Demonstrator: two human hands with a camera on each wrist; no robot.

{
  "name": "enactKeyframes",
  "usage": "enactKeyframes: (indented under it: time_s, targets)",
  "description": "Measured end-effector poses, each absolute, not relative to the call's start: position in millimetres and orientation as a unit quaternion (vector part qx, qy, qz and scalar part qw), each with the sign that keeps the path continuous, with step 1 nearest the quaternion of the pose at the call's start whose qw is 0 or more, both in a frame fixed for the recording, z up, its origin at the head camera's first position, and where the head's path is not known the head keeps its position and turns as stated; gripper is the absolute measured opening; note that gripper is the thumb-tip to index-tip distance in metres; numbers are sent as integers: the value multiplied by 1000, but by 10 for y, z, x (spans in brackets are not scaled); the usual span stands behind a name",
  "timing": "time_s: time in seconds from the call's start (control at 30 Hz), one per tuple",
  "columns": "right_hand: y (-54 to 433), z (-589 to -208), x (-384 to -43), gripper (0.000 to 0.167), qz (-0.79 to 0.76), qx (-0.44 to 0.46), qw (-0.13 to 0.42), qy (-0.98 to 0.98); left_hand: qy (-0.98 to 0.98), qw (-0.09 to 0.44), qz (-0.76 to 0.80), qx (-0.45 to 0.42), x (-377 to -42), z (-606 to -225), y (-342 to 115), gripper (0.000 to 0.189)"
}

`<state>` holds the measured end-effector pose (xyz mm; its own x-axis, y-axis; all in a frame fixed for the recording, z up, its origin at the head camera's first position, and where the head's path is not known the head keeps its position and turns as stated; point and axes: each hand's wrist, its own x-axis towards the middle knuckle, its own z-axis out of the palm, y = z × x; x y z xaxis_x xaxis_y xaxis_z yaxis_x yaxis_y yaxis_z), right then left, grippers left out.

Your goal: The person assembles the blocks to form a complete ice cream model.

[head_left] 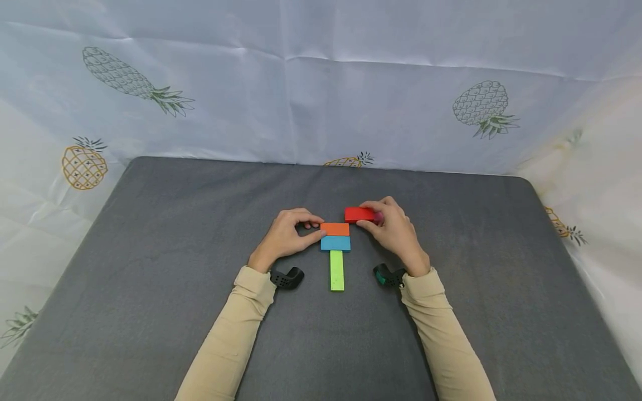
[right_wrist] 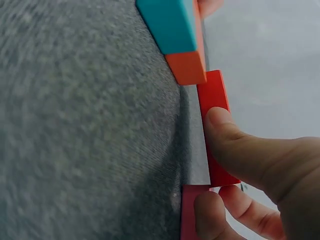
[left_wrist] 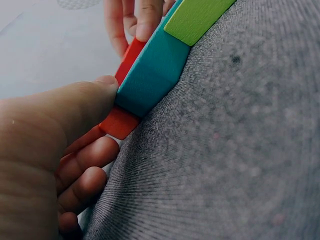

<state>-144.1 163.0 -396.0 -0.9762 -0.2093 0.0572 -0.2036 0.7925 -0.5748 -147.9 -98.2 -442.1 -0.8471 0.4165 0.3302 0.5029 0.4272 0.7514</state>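
Flat on the grey table lie an orange block [head_left: 335, 229], a blue block [head_left: 335, 243] against its near side, and a light green block [head_left: 337, 271] running lengthwise toward me. My left hand [head_left: 286, 233] pinches the left end of the orange block, thumb at the near corner and index finger at the far one. Just beyond the orange block's right end, my right hand [head_left: 397, 233] holds a red block [head_left: 354, 215] between thumb and fingers. A dark pink block [right_wrist: 189, 215], partly hidden, is tucked in the other fingers of that hand.
The grey cloth-covered table [head_left: 165, 267] stretches around the blocks on all sides. Behind its far edge hangs a white curtain [head_left: 241, 100] printed with pineapples. Black straps [head_left: 287, 278] with camera mounts sit at both wrists.
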Motion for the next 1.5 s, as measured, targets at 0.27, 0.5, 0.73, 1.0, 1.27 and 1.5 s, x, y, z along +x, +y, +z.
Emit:
enactKeyframes:
  time_s: [0.27, 0.5, 0.73, 1.0, 1.27, 1.5]
  targets:
    - [1568, -3970, -1431, 41, -290, -109, 5, 951, -840, 54, -462, -280, -1484, -4429, -994, 20]
    - [1552, -3994, -1425, 41, -283, -108, 4, 953, -845, 49, -455, -276, -1490, -4448, -994, 20]
    - [1559, -4004, -1409, 41, -278, -106, -2, 955, -850, 38, -452, -270, -1486, -4432, -988, 20]
    - [1488, -3996, -1409, 39, -248, -117, 7, 962, -848, 38, -453, -273, -1473, -4424, -980, 20]
    - [1436, -3985, -1412, 40, -218, -124, 9, 968, -847, 40, -455, -271, -1472, -4406, -977, 21]
    - [1410, -3964, -1402, 42, -209, -125, 18, 970, -847, 43, -455, -272, -1473, -4408, -982, 21]
